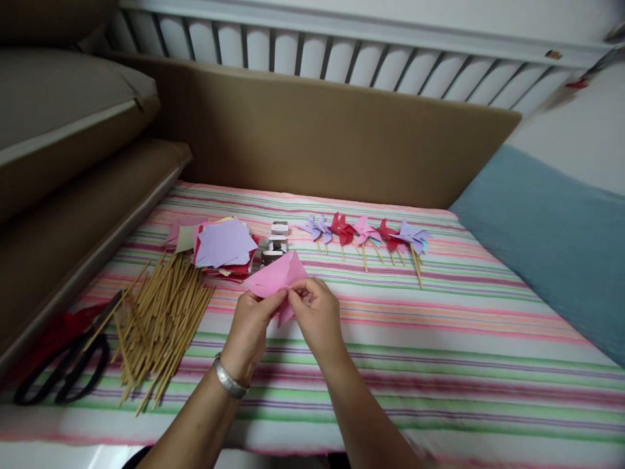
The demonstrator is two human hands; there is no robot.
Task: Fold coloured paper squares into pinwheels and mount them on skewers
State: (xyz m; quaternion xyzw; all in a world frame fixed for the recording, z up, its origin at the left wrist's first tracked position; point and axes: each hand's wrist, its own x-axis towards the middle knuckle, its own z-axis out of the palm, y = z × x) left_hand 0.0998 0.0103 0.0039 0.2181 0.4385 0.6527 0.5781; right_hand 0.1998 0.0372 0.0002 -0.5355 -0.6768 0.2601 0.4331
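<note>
Both hands hold a pink square of paper (pixel 276 276) above the striped cloth. My left hand (pixel 251 332), with a silver bracelet at the wrist, pinches its lower left part. My right hand (pixel 317 316) pinches the paper's middle, where a corner folds inward. A stack of coloured paper squares (pixel 224 246) lies just beyond the hands to the left. A heap of thin wooden sticks (pixel 159 319) lies left of my left hand.
A row of finished paper pinwheels on sticks (pixel 366 234) lies beyond on the striped cloth (pixel 439 339). Small white staple boxes (pixel 276 242) sit by the paper stack. Black scissors (pixel 68 368) rest at the far left. Brown cushions and a blue cushion (pixel 551 241) border the surface.
</note>
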